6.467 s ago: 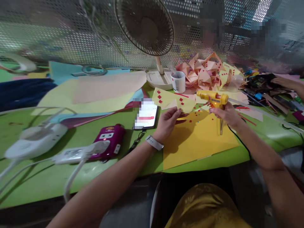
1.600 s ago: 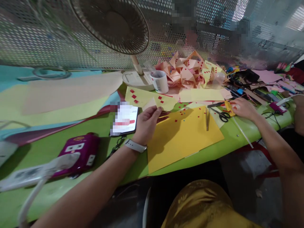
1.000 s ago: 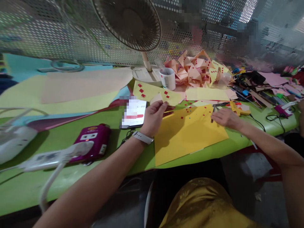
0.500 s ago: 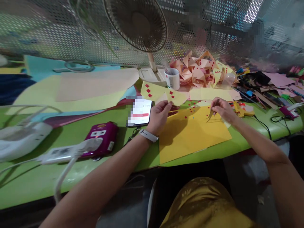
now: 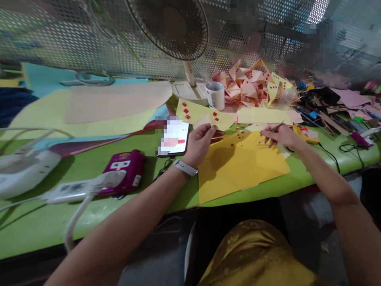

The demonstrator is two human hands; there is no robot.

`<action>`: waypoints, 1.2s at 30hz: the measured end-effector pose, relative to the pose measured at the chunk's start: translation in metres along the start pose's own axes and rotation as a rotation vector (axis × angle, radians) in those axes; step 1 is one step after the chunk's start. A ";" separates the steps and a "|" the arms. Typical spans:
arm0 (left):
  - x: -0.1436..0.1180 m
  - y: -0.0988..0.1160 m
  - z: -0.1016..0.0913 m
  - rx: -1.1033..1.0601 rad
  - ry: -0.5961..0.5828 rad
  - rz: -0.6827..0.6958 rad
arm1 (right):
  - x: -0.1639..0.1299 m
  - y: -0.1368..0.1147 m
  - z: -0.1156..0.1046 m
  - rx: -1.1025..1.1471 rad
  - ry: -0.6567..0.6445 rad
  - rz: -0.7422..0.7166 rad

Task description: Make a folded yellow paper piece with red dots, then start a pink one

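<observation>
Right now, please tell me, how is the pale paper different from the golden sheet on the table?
The pale paper is light yellow, while the golden sheet is deeper and more orange. The pale paper looks smaller than the golden sheet. The left hand holds the pale paper; the golden sheet lies on the table. Both have red squares on them.

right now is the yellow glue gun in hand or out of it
Out of hand: the yellow glue gun lies on the green table, and the right hand's fingers hold slim tweezers.
</observation>
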State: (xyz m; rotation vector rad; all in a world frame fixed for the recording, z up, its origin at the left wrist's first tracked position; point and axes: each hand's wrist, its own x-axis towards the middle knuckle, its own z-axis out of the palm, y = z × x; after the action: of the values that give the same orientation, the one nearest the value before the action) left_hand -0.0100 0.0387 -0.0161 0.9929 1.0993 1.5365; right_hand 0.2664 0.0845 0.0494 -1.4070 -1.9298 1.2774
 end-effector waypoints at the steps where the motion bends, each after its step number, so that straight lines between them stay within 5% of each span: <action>1: 0.000 0.000 0.000 0.008 0.003 -0.005 | 0.003 0.000 0.001 0.076 0.007 -0.007; 14: 0.000 -0.003 -0.004 0.025 0.012 -0.024 | 0.047 0.005 0.033 0.511 0.258 0.033; 36: 0.000 -0.003 -0.006 0.050 0.021 -0.054 | 0.071 0.035 0.052 0.405 0.372 -0.123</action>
State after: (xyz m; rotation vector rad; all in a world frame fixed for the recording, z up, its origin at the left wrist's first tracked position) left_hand -0.0154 0.0382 -0.0202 0.9757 1.1751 1.4856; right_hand 0.2162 0.1290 -0.0183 -1.1965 -1.3950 1.1679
